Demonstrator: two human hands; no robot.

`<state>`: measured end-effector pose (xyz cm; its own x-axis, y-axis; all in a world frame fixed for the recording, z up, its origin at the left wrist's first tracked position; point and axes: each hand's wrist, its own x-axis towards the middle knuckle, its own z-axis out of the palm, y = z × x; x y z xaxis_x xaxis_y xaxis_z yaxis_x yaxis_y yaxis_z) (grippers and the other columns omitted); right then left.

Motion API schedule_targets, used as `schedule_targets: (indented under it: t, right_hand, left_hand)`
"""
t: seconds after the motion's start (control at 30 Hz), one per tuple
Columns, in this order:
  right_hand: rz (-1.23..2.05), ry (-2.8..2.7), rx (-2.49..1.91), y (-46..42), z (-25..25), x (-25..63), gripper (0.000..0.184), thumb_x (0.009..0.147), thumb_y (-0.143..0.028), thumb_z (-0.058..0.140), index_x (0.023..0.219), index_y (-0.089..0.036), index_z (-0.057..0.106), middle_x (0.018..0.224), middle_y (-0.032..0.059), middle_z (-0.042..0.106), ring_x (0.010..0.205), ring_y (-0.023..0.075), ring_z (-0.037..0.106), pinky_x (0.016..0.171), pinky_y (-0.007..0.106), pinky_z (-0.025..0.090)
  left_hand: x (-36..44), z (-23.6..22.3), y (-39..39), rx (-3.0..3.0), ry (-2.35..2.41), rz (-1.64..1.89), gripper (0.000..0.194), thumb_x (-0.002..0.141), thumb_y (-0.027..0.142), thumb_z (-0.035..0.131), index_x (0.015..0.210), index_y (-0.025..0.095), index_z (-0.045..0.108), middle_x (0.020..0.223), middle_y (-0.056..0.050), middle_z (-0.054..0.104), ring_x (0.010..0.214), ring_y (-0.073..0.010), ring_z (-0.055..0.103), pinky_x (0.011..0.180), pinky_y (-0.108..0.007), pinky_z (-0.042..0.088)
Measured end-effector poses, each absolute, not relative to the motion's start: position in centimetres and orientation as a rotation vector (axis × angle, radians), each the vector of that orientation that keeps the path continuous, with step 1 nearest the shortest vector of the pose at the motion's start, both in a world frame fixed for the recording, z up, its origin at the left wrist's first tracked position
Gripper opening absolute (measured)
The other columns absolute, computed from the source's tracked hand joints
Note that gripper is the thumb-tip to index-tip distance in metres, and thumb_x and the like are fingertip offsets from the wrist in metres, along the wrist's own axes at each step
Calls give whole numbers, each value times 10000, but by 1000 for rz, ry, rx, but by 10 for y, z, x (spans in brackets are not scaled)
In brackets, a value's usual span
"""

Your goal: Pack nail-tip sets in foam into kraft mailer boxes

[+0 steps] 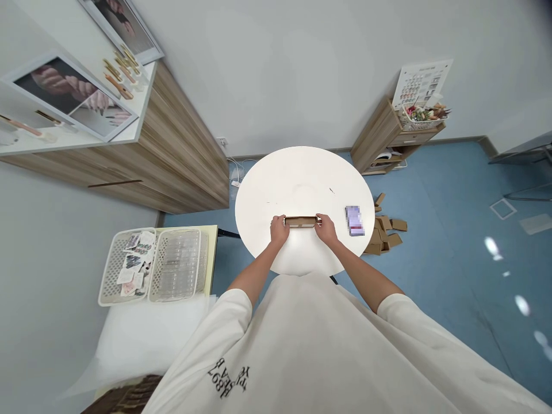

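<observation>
though slim, an oblong brown cardboard box (301,222)

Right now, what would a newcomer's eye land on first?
First, the white round table mid-view, where the left hand and right hand hold a brown box at its ends. Then the purple item on the table's right side, and brown cardboard on the blue floor past that edge.

Holds one cardboard box (301,222) in two hands (280,230) at one round table (302,175), with one purple pack (354,221) near its right edge. Shows two white baskets (111,264) along the far edge of one yellow table (211,247), two framed pictures (71,95) on one tall cabinet (185,138).
</observation>
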<state>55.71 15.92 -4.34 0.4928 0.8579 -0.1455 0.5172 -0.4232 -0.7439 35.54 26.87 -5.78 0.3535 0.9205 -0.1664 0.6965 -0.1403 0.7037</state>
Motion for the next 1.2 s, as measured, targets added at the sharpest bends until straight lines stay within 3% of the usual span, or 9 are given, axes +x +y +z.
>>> schedule_targets:
  t: [0.17, 0.4, 0.73, 0.9, 1.03, 1.2]
  right_hand:
    - [647, -1298, -2175, 158, -42, 560, 469, 909, -143, 460, 1359, -207, 573, 1202, 101, 645, 1064, 241, 625, 982, 411, 503]
    - [678, -1405, -2200, 158, -37, 566, 482, 954, -174, 446, 1426, -221, 530, 1176, 93, 673, 1049, 238, 632, 969, 398, 497]
    - [610, -1547, -2189, 158, -42, 568, 424, 997, -241, 428, 1398, -212, 563, 1183, 98, 664, 1022, 231, 644, 934, 362, 513]
    - [441, -1758, -2262, 151, -44, 557, 547, 1043, -351, 316, 1562, -184, 363, 1415, 168, 531, 1129, 301, 586, 918, 424, 513]
    - [408, -1915, -2309, 141, -46, 551, 641, 1031, -400, 335, 1616, -164, 222, 1587, 190, 354, 1236, 358, 502, 969, 494, 475]
    - [512, -1830, -2274, 132, -50, 547, 703, 991, -416, 447, 1621, -220, 205, 1663, 137, 240, 1358, 366, 403, 1078, 529, 392]
  left_hand:
    - [357, -61, 272, 1930, 1366, 382, 361, 898, 109, 561, 1245, 190, 619, 1138, -107, 571, 1017, -248, 613, 937, -378, 485]
    - [354, -64, 276, 1904, 1301, 409, 391, 904, 77, 530, 1272, 190, 600, 1173, -102, 565, 930, -207, 627, 911, -354, 506]
    - [352, -59, 279, 2068, 1295, 341, 428, 917, 129, 520, 1331, 214, 589, 1149, -106, 589, 1014, -248, 619, 925, -380, 495]
    - [342, -51, 263, 2357, 1195, 233, 609, 944, 203, 492, 1542, 221, 381, 1373, -156, 499, 1216, -317, 518, 995, -442, 443]
    - [334, -54, 250, 2447, 1161, 120, 832, 877, 141, 518, 1628, 225, 169, 1557, -174, 352, 1367, -363, 386, 1089, -509, 342]
    - [331, -59, 243, 2330, 1143, 129, 913, 798, 74, 523, 1629, 223, 177, 1628, -184, 269, 1446, -389, 305, 1154, -557, 220]
